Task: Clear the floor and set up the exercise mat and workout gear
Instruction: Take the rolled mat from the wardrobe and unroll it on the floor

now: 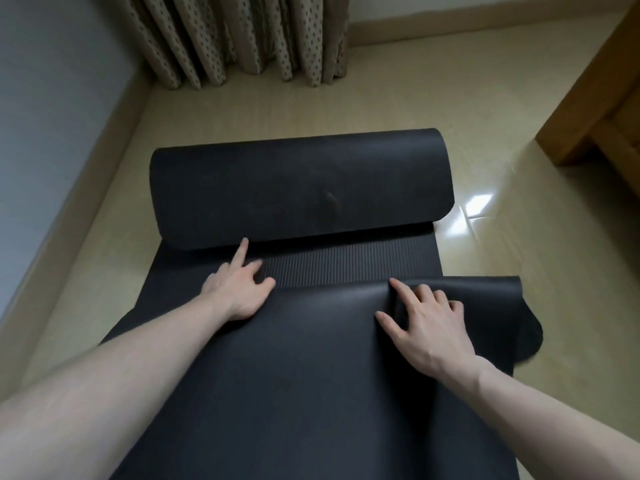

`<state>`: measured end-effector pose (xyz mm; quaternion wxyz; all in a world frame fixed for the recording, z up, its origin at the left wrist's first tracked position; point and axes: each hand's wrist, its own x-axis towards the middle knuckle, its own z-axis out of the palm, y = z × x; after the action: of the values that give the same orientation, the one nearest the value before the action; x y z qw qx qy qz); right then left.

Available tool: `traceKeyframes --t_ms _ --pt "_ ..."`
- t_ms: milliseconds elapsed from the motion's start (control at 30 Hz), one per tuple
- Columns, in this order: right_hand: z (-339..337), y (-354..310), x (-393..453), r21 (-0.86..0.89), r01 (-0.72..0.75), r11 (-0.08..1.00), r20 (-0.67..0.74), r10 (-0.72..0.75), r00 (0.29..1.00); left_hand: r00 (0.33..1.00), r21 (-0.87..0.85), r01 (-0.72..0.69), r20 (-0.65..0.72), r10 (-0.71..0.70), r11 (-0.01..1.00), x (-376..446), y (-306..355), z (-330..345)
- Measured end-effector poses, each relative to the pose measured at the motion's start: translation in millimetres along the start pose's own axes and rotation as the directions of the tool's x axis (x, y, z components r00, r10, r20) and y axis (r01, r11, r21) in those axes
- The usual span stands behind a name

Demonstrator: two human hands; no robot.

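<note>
While both bare forearms are reaching forward from the lower corners of the view, the left hand (239,292) is lying palm down on the flat part of the black exercise mat (294,375), its forefinger stretching ahead so that the tip is touching the lower edge of the roll (301,188), the other fingers bending loosely and gripping nothing. The right hand (427,323) is resting with spread, fairly straight fingers on a raised fold (485,299) of the mat's right side, pressing it down rather than clasping it; whether the thumb is tucking under the fold is not something that can be made out.

One mat is lying on the pale glossy floor (519,237), partly unrolled: the rolled part is sitting crosswise farther from the person, a ribbed strip (346,268) of the underside is showing between roll and smooth surface, and the flat part is running out of the bottom of the view, so its near end is being cut off. The fold's curled corner is hanging over the mat's right edge onto the floor.

One patterned curtain (242,36) is hanging in folds at the top, its upper part cut off. One piece of wooden furniture (595,98) is standing at the right edge, only partly showing. A grey wall (52,116) is running along the left.
</note>
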<state>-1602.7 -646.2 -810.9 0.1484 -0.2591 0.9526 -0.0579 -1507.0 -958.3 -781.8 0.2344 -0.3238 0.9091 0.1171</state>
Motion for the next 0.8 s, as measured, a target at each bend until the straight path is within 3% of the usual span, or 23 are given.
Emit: traceKeyframes --t_ms 133,267,533,667,800 --pt "-2 1 -7 0.014 0.008 1.000 -0.004 -0.008 1.000 0.979 0.074 -0.120 -0.155 0.130 0.990 14 4 -30" --pt "-6 3 -10 0.031 -0.002 1.000 -0.005 0.002 1.000 0.969 0.082 -0.016 -0.245 0.036 0.996 24 20 -66" --pt "-7 7 -8 0.081 0.018 0.997 0.008 -0.019 1.000 1.000 0.062 0.008 0.001 -0.008 0.998 28 36 -45" --pt "-4 12 2 0.093 0.036 0.995 0.005 -0.037 0.999 0.999 0.044 -0.033 0.036 0.031 0.998 35 47 -60" --pt "-7 14 12 0.152 0.041 0.988 -0.002 -0.042 0.999 0.995 0.010 -0.060 0.086 0.059 0.998 39 55 -27"
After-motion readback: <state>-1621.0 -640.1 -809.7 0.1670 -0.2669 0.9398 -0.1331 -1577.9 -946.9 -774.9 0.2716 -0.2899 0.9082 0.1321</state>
